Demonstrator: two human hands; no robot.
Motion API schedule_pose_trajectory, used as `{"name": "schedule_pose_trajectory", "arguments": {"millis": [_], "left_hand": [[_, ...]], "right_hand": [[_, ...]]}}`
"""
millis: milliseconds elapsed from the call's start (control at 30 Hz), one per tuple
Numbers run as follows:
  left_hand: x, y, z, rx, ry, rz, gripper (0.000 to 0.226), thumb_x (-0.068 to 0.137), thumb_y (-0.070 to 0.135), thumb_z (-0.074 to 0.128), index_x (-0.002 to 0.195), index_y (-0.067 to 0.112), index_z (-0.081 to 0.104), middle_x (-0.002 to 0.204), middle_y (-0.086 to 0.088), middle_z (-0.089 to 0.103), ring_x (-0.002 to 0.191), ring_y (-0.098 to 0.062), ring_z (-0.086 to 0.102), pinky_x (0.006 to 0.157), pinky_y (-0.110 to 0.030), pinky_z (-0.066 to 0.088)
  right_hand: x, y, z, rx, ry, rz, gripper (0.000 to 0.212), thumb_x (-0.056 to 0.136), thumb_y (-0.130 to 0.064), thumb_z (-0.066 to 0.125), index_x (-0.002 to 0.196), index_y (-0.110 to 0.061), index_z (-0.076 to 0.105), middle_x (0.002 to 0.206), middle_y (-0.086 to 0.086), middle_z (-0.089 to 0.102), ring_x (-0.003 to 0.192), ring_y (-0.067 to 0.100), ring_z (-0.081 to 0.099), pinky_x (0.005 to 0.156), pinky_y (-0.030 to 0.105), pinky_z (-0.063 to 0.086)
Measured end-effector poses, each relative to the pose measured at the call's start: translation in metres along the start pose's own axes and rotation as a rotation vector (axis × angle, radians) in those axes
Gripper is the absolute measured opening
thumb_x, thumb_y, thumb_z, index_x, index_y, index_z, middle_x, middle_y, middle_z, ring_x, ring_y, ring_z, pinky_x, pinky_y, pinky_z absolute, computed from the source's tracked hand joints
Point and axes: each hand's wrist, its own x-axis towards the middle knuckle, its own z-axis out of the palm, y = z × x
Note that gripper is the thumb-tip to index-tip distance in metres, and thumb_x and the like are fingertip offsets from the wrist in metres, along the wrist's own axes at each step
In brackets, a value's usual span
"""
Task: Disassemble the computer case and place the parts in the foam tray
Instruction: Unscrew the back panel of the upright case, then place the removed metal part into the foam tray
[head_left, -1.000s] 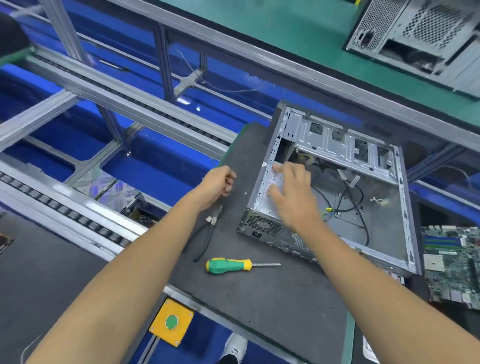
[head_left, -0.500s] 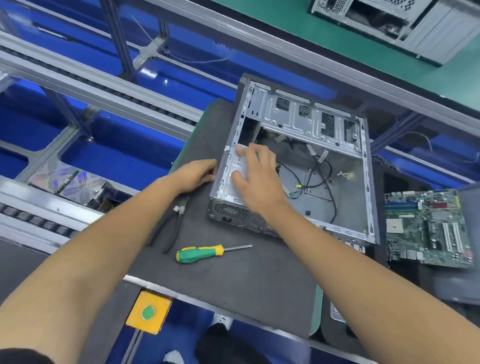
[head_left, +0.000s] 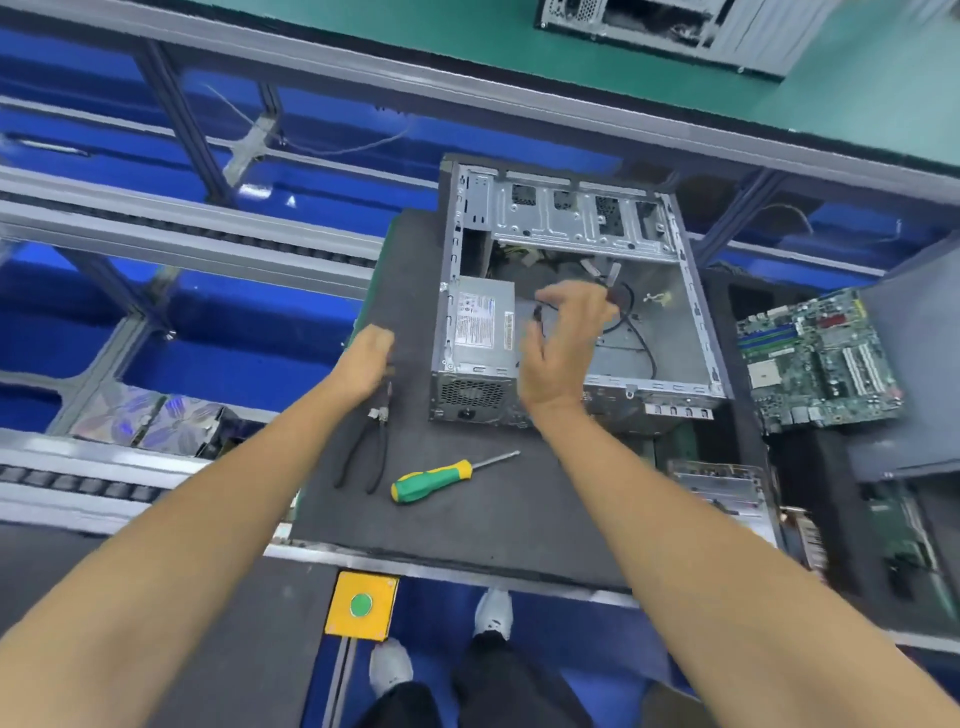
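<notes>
Computer case: lying open at the centre of the dark surface, side panel off, and we're looking straight down into it.
Power supply: not out yet, sitting in the case's 8 o'clock corner, label up, fan grille facing the person.
Right hand: hovering over the case just to the 3 o'clock side of the power supply, grip spread, fingers loosely curved and holding nothing that I can see.
Left hand: resting on the surface at 9 o'clock of the case; its grip is blurred, so I cannot tell whether it is curled or pinching anything.
Cables: black leads looping across the case floor, right under the right fingertips.
Tools: pliers and a green-and-yellow screwdriver at 6 to 7 o'clock of the case, both untouched.
Motherboard: already out, lying at 3 o'clock beside the case.
Snag risk: lift that power supply with a lead attached or caught and the whole case could drag or a connector could tear.
Edge risk: bare sheet-metal rims all round; a quick reach could nick a finger.
Slip risk: with only one hand bracing, the case may skid towards the tools.
</notes>
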Motion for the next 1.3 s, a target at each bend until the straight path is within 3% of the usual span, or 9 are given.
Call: {"name": "schedule_pose_trajectory", "arguments": {"millis": [100, 200, 300, 500, 767, 900, 1033, 1200, 1300], "left_hand": [[-0.029, -0.006, 0.000, -0.333, 0.055, -0.199, 0.022, 0.088, 0.007, 0.031, 0.070, 0.020, 0.032, 0.061, -0.002, 0.026, 0.050, -0.013, 0.015, 0.052, -0.027, 0.009], [-0.054, -0.021, 0.005, -0.350, 0.076, -0.197, 0.020, 0.089, 0.009, 0.034, 0.072, 0.016, 0.041, 0.060, -0.003, 0.035, 0.047, -0.014, 0.020, 0.050, -0.027, 0.010], [-0.067, -0.027, 0.013, -0.320, 0.058, -0.217, 0.019, 0.088, 0.008, 0.039, 0.071, 0.015, 0.045, 0.060, -0.002, 0.036, 0.043, -0.013, 0.020, 0.041, -0.020, 0.015], [-0.089, -0.029, 0.056, -0.279, 0.045, -0.260, 0.014, 0.089, 0.007, 0.047, 0.078, 0.014, 0.051, 0.059, 0.001, 0.039, 0.043, -0.011, 0.026, 0.040, -0.019, 0.018], [-0.116, -0.023, 0.148, -0.013, -0.122, -0.153, 0.032, 0.096, -0.010, 0.033, 0.095, 0.004, 0.061, 0.082, -0.007, 0.062, 0.055, -0.012, 0.051, 0.045, -0.015, 0.035], [-0.122, -0.019, 0.196, 0.130, -0.254, -0.108, 0.024, 0.105, -0.007, 0.033, 0.107, 0.001, 0.056, 0.094, -0.014, 0.066, 0.057, -0.014, 0.059, 0.046, -0.010, 0.038], [-0.117, -0.008, 0.248, 0.283, -0.402, 0.034, 0.005, 0.106, 0.005, 0.048, 0.102, 0.005, 0.050, 0.088, -0.018, 0.072, 0.051, -0.012, 0.058, 0.051, -0.017, 0.041], [-0.115, 0.007, 0.332, 0.597, -0.574, 0.311, 0.010, 0.106, 0.015, 0.049, 0.099, 0.009, 0.053, 0.089, -0.009, 0.068, 0.072, -0.017, 0.055, 0.067, -0.031, 0.045], [-0.120, 0.016, 0.375, 0.791, -0.608, 0.574, 0.022, 0.105, 0.030, 0.043, 0.086, 0.030, 0.054, 0.085, 0.012, 0.058, 0.076, -0.007, 0.052, 0.071, -0.020, 0.045]], "right_hand": [[-0.098, 0.011, -0.014, -0.137, -0.234, -0.016, 0.037, 0.075, -0.026, 0.057, 0.111, -0.021, 0.051, 0.111, 0.013, 0.055, 0.109, 0.023, 0.042, 0.096, 0.040, 0.031], [-0.170, 0.040, -0.036, -0.397, -0.372, 0.345, 0.048, 0.082, -0.024, 0.070, 0.127, -0.016, 0.056, 0.127, 0.010, 0.051, 0.118, 0.027, 0.043, 0.104, 0.050, 0.038], [-0.179, 0.065, -0.049, -0.605, -0.456, 0.581, 0.067, 0.092, -0.036, 0.064, 0.151, -0.016, 0.040, 0.151, 0.009, 0.039, 0.136, 0.031, 0.037, 0.114, 0.047, 0.031], [-0.161, 0.079, -0.059, -0.826, -0.628, 0.447, 0.077, 0.095, -0.051, 0.048, 0.161, -0.019, 0.024, 0.150, 0.005, 0.037, 0.125, 0.026, 0.040, 0.101, 0.041, 0.038], [-0.138, 0.106, -0.106, -0.723, -0.914, 0.189, 0.057, 0.099, -0.044, 0.042, 0.155, -0.038, 0.034, 0.147, 0.000, 0.037, 0.127, 0.024, 0.037, 0.100, 0.041, 0.038], [-0.128, 0.115, -0.130, -0.588, -0.674, 0.224, 0.027, 0.091, -0.032, 0.058, 0.116, -0.025, 0.065, 0.124, 0.002, 0.052, 0.110, 0.025, 0.048, 0.088, 0.040, 0.043], [-0.108, 0.145, -0.170, -0.597, -0.391, 0.281, 0.017, 0.076, -0.016, 0.074, 0.081, -0.017, 0.058, 0.093, 0.004, 0.053, 0.084, 0.025, 0.045, 0.069, 0.038, 0.043], [-0.076, 0.197, -0.230, -0.684, -0.352, 0.378, 0.035, 0.068, 0.009, 0.069, 0.082, -0.021, 0.056, 0.090, 0.000, 0.051, 0.084, 0.023, 0.041, 0.069, 0.036, 0.037], [-0.062, 0.224, -0.260, -0.704, -0.326, 0.402, 0.037, 0.066, 0.013, 0.064, 0.084, -0.019, 0.058, 0.091, 0.002, 0.054, 0.086, 0.027, 0.044, 0.070, 0.037, 0.034]]}}
